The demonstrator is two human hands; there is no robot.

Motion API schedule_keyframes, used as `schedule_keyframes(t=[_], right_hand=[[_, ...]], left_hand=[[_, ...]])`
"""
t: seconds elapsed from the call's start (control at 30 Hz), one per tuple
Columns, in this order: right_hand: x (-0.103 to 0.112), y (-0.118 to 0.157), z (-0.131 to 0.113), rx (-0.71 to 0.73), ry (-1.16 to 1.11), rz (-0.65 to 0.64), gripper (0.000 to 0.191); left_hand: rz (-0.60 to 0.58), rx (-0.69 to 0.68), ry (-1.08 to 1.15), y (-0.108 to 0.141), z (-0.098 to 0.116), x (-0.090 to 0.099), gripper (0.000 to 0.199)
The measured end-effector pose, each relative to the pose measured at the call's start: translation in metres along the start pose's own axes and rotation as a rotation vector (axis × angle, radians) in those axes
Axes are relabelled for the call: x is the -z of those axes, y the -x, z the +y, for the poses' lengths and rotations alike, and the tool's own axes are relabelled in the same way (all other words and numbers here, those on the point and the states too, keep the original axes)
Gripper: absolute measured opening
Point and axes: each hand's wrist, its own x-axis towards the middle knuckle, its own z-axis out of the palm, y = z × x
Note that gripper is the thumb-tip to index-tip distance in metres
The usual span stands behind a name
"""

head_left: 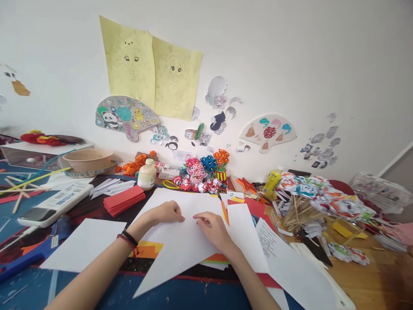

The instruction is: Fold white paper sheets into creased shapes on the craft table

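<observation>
Across the blue work surface [120, 300], had a broad, pointed white paper sheet [186, 244], apparently blank with most work seemingly undone, beneath a half-open, seemingly empty right hand [212, 228] and curled left hand [169, 212] with hold too hidden to tell.

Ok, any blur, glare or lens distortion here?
Head view: wide-angle stretch toward the edges; soft light, no harsh glare on the white sheet; left hand and right hand fairly clear; text on printed sheet illegible; dark blurred patch at right edge, unidentifiable.
</observation>
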Motion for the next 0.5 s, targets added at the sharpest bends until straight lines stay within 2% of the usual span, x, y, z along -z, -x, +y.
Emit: schedule_keyframes(t=[0.1, 0.2, 0.3, 0.37, 0.43, 0.5], right_hand=[[0.001, -0.001, -0.002, -0.028, -0.123, -0.037, 0.026], [0.003, -0.003, -0.001, -0.032, -0.183, -0.011, 0.026], [0.007, -0.007, 0.007, -0.053, -0.179, 0.160, 0.028], [0.011, -0.009, 0.013, -0.121, -0.169, 0.304, 0.041], [0.015, -0.009, 0.018, -0.213, -0.240, 0.335, 0.063], [0.016, -0.009, 0.018, -0.242, -0.373, 0.238, 0.078]], left_hand=[[-0.058, -0.069, 0.054, 0.014, 0.007, 0.005, 0.023], [-0.019, -0.120, 0.058, 0.031, 0.014, 0.017, 0.022], [0.076, -0.139, 0.023, 0.052, 0.020, 0.040, 0.026], [0.128, -0.146, -0.004, 0.067, 0.025, 0.058, 0.029], [0.279, -0.172, -0.095, 0.083, 0.032, 0.074, 0.032], [0.461, -0.203, -0.222, 0.097, 0.039, 0.086, 0.032]])
